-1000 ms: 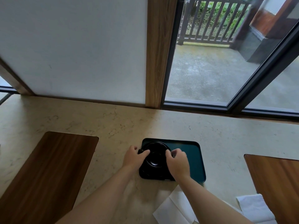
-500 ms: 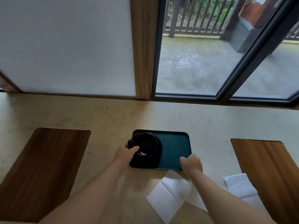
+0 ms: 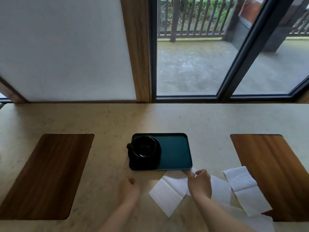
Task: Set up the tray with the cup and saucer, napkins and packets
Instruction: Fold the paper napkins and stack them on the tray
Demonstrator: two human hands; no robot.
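A dark teal tray lies on the beige counter. On its left half stands a black cup on a black saucer, the handle pointing left. My right hand is just in front of the tray's near right corner and pinches the top edge of a white napkin spread on the counter. My left hand, blurred and holding nothing, hovers over the counter in front of the tray's left corner with fingers loosely curled. A second white napkin lies to the right. No packets are in view.
Two wooden inlays are set into the counter, one at the left and one at the right; the second napkin overlaps the right one. A white wall panel and a glass window stand behind the counter.
My left hand has let go of the cup and drawn back toward me. My right hand has moved from the tray's near edge onto the napkin and taken hold of it.
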